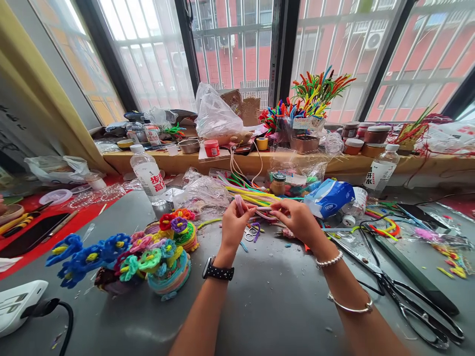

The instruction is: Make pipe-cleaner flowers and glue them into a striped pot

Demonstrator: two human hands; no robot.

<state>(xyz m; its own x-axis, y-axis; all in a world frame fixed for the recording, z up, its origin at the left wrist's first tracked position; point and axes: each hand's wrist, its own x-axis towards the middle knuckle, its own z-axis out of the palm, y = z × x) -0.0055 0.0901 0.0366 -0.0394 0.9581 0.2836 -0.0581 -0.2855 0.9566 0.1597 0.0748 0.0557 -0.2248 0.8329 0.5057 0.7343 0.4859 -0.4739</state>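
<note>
A pale pink pipe cleaner [239, 203] is bent into a small loop above the fingers of my left hand [233, 227], which pinches it. Over to the right, my right hand [297, 220] has its thumb and fingers pressed together around the far end of the same strand. Behind both hands lies a bundle of yellow, green and pink pipe cleaners [237, 190]. Small scissors [252, 233] rest on the table between my hands. Left of my left wrist stand fuzzy flowers in pots, among them a blue flower [92, 254] and a striped round pot [170, 277].
Large black-handled scissors [415, 301] lie at the right beside a dark green bar [415, 277]. Water bottles stand at left [146, 170] and right [382, 168]. A blue tissue pack [330, 198] sits behind my right hand. A white charger [20, 304] occupies the left front.
</note>
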